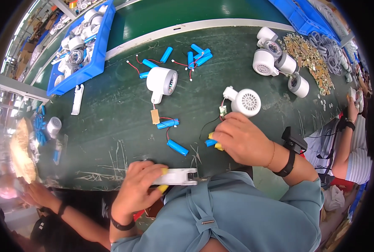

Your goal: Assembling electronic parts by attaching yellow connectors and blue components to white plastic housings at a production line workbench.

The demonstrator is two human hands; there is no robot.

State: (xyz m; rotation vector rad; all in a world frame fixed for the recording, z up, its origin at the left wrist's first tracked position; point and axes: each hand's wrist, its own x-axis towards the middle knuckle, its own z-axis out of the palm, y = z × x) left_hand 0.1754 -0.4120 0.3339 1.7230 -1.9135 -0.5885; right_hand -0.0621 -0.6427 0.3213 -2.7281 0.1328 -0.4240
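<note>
My left hand (138, 189) is closed around a white plastic handle shell (177, 177) at the table's near edge. Yellow covers sit on some of my fingertips. My right hand (248, 138) pinches a blue cylindrical battery (211, 143) just above or on the table; the fingers hide part of it. Just beyond that hand lies a white fan head (246, 103) with a round grille, and a small green circuit board (223, 110) hangs from it on wires. Farther left, a second fan head (158, 82) is wired to a tan pad (155, 116), near two blue batteries (177, 147).
Several loose batteries with wires (199, 56) lie toward the back. A blue bin (98, 63) of fan parts stands at left, beside a white handle piece (77, 100). More fan heads (264, 63), a heap of circuit boards (311, 61) and grey cables (327, 52) are at right. Co-workers' arms (342, 147) show at both sides.
</note>
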